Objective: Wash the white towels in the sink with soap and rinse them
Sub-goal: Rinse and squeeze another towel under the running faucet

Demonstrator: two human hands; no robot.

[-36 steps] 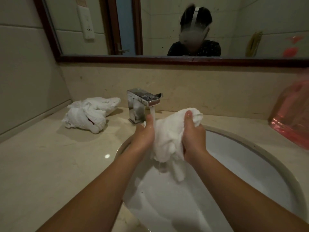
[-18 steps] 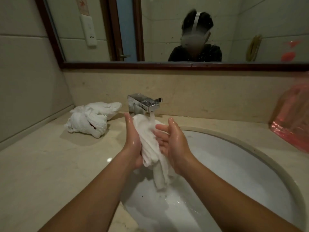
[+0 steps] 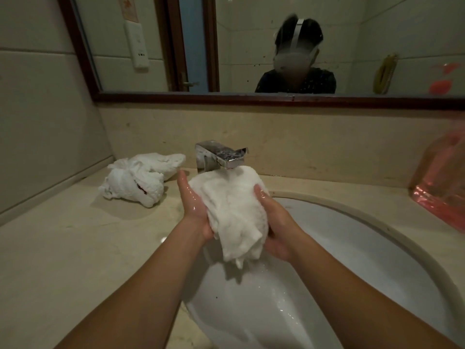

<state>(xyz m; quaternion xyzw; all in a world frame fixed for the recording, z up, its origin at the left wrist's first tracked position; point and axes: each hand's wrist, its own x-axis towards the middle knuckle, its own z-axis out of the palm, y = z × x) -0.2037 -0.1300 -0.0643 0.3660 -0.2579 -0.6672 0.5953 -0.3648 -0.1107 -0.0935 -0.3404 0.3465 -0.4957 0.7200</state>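
the tabletop [image 3: 75,248] is a wide beige stone surface that runs to the wall on the left and to a low stone backsplash behind; its left part is the largest free room for moving. the mirror [image 3: 251,46] with a dark wooden frame hangs above the backsplash. the sink [image 3: 377,248] is an oval white basin set in the tabletop, its rim curves from behind the hands to the right edge of the view, and its right half is open and wet. a pink translucent container [image 3: 442,187] stands on the tabletop at the far right, near the sink rim. the towel [image 3: 234,210] is a bunched white cloth held above the left part of the sink, its top just under the spout, its lower end hanging down over the basin. a second white towel [image 3: 141,180] lies crumpled on the tabletop to the left of the faucet, apart from the hands. the left hand [image 3: 195,207] presses the towel from the left with straight wet fingers. the right hand [image 3: 276,227] holds the towel from the right, the fingers curled around it. the faucet [image 3: 221,157] is a square chrome one behind the hands, standing between them and the backsplash.
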